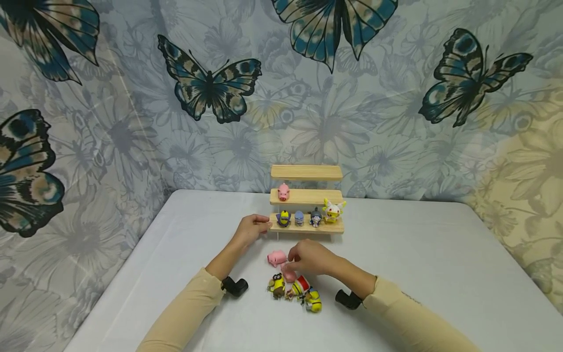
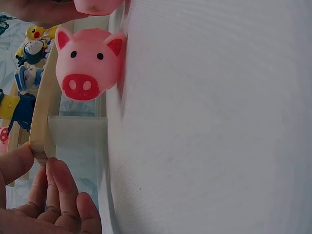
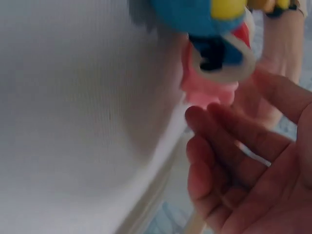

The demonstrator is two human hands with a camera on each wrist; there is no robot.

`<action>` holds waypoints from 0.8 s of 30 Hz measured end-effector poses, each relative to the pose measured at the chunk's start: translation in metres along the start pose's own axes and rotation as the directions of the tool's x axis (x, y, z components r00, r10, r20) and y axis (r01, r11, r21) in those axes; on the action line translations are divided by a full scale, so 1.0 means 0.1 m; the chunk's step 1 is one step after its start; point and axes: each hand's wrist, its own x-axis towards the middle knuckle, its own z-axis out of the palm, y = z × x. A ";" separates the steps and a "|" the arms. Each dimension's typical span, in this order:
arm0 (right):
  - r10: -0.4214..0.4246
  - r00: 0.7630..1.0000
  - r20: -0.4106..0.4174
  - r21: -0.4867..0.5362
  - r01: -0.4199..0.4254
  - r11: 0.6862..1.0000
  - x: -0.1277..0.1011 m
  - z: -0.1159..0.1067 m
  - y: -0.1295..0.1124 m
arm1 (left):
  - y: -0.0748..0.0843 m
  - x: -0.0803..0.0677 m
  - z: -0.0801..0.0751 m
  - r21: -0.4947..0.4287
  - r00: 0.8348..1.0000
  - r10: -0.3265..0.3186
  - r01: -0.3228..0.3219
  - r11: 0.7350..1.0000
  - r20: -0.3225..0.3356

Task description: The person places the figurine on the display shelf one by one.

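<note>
My left hand [image 1: 254,229] pinches the left end of the bottom tier of a wooden display shelf [image 2: 41,114], its thumb on the upper side and its fingers beneath. My right hand [image 1: 313,257] is over the toys before the shelf, fingers loosely bent. Its fingertips reach the edge of a pink pig toy [image 3: 207,90]; firm contact is unclear. Another pink pig [image 1: 276,258] lies just beyond, its face toward the left wrist camera. Yellow figures lie nearer: one with goggles [image 1: 277,286], one with red and white parts [image 1: 301,285], one yellow and blue [image 1: 313,300].
A pink pig [image 1: 283,192] stands on the middle tier. Along the bottom tier stand a dark-caped yellow figure [image 1: 283,218], two small bluish figures [image 1: 299,218] and a yellow-and-white horned figure [image 1: 333,210]. The top tier [image 1: 306,171] is bare wood. Butterfly-printed cloth hangs behind the white table [image 1: 418,274].
</note>
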 end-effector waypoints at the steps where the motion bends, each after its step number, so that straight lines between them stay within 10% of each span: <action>1: 0.032 0.999 0.003 0.008 -0.032 0.999 0.01 0.02 -0.01 | -0.01 0.00 0.00 -0.002 1.000 0.003 -0.003 1.000 0.002; 9: 0.168 0.985 0.030 0.053 -0.170 0.984 0.05 0.11 -0.09 | -0.03 0.05 0.02 -0.008 0.999 -0.039 0.039 0.999 -0.010; 24: -0.087 0.996 -0.014 -0.043 0.086 0.995 -0.07 0.06 -0.08 | -0.01 0.03 0.01 -0.011 0.999 -0.053 0.053 0.999 -0.004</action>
